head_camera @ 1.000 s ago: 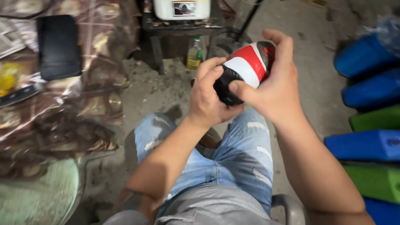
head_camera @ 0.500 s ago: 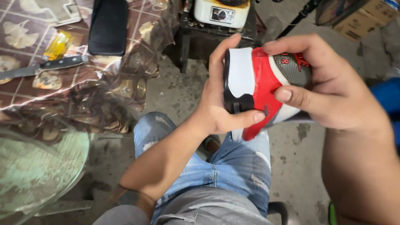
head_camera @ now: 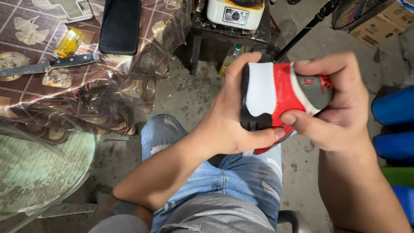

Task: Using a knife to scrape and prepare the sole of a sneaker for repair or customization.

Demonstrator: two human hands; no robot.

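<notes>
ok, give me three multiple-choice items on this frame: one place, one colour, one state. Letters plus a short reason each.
1. Where does the knife lie?
A. on the patterned tablecloth
B. on the concrete floor
C. on the person's lap

2. Which colours show on the shoe?
A. green and yellow
B. white, red, black and grey
C. all blue

3. How is the shoe held?
A. by the left hand alone
B. it rests on the floor, untouched
C. by both hands, the right hand at its grey end

Answers:
1 A, the knife lies flat on the tablecloth beside the small yellow bottle and near the black phone.
2 B, white and red panels, a black edge and a grey end show.
3 C, fingers of both hands wrap it above the jeans.
</notes>
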